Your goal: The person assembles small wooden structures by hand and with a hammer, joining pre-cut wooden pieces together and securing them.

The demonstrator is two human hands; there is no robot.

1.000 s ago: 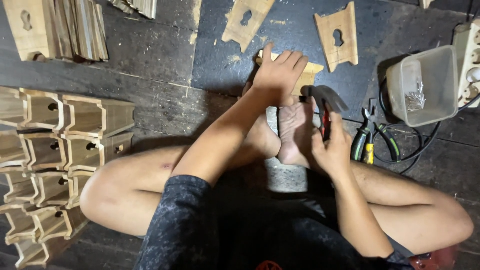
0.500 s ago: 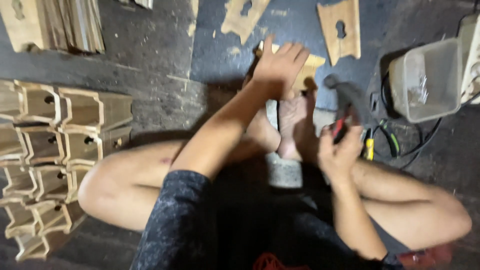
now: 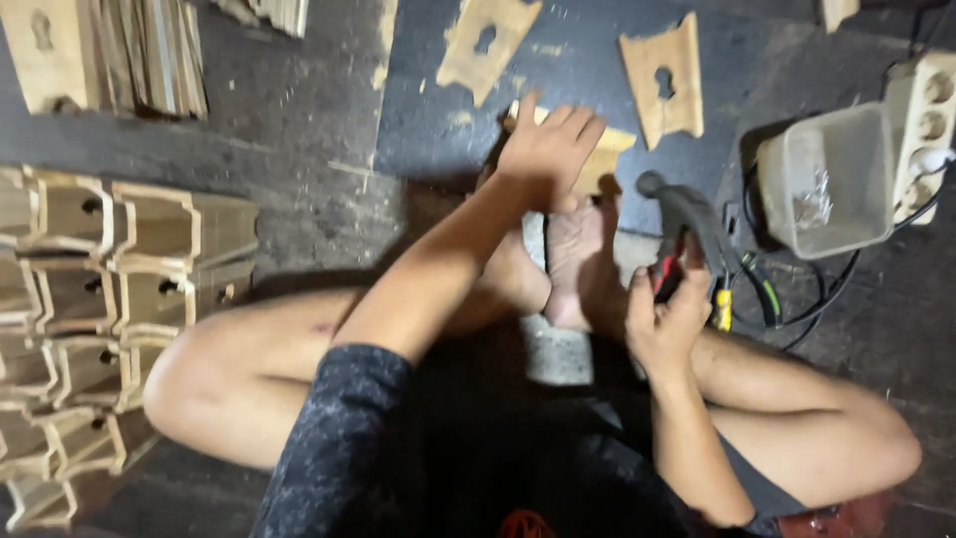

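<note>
i sit cross-legged on the dark floor [image 3: 299,120], and my left hand [image 3: 546,149] lies flat on a wood piece [image 3: 605,157], fingers close together and pressing down, so the piece stays put on the grey block [image 3: 558,349] that runs out under my feet. my bare foot [image 3: 578,264] sits just behind the piece, touching the block, which seems to brace it too. my right hand [image 3: 665,324] is wrapped tight round the red grip of a hammer [image 3: 687,214], fingers curled shut on it; the head is raised just right of the piece, clear of my left fingers. the hammer is blurred, so i cannot tell its exact tilt.

pliers [image 3: 747,289] with green and yellow handles lie beside my right hand, within easy reach. a clear tub [image 3: 832,179] stands further right, something small and shiny inside, next to a white power strip [image 3: 921,125]. two cut boards [image 3: 662,75] with keyhole slots lie ahead of me. finished wooden boxes [image 3: 110,289] are stacked in rows at my left, well apart from the striking spot.
</note>
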